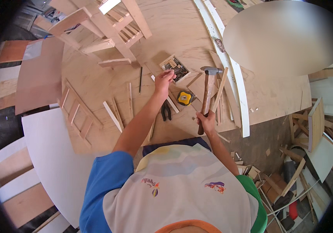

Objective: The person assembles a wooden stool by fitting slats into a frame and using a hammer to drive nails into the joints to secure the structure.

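Observation:
My right hand (207, 121) is wrapped round the wooden handle of a hammer (208, 91), whose metal head points away from me. My left hand (163, 81) is at the near left edge of a small wooden box (181, 70) holding dark nails and small wood bits. Its fingertips are drawn together; anything between them is too small to make out. Between the two hands lies a yellow and black tape measure (184, 98). Dark-handled pliers (166, 111) rest below my left wrist, and a dark pencil (140, 79) lies farther left.
A plywood worktop (96, 73) carries thin wood strips (130, 100), a small ladder-like frame (74, 112) and slatted wooden furniture (116, 35) at the far left. Long white strips (234, 77) run along the right. Wood scraps (279, 186) are piled on the floor at right.

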`<state>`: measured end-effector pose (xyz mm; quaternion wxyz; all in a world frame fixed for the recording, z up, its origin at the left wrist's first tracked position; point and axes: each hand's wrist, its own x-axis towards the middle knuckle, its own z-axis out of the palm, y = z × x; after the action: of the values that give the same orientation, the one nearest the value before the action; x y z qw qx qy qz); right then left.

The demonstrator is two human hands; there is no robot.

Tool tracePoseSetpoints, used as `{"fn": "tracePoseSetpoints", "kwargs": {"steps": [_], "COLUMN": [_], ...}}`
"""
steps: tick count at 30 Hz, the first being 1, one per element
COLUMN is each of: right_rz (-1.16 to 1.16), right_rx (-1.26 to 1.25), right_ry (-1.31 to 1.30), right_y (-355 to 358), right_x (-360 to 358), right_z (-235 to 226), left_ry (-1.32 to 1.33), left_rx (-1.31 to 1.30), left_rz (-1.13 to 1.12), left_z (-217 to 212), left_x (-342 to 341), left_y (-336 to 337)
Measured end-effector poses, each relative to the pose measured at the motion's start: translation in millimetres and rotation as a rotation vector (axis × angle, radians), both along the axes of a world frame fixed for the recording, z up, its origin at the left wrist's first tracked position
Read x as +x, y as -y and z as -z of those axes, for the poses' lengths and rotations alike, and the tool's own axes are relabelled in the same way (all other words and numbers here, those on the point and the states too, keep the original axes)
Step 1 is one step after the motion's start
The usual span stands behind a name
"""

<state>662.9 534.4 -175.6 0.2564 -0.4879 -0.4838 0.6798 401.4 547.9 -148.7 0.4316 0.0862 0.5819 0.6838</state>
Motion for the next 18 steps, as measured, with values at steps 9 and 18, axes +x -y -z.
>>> {"fn": "tracePoseSetpoints", "kwargs": {"steps": [9, 18], "right_rz": [-0.197, -0.184], "right_rx": [0.024, -0.028], "right_ry": [-0.179, -0.364], "right_y": [-6, 6], "right_x": [-44, -89], "right_z": [-43, -65], "left_ry": [0.083, 0.007], "left_rx": [0.162, 0.078], "left_rz": [-0.003, 0.125], "left_z": [-27, -32], "left_x": [17, 28], "left_y": [70, 115]}}
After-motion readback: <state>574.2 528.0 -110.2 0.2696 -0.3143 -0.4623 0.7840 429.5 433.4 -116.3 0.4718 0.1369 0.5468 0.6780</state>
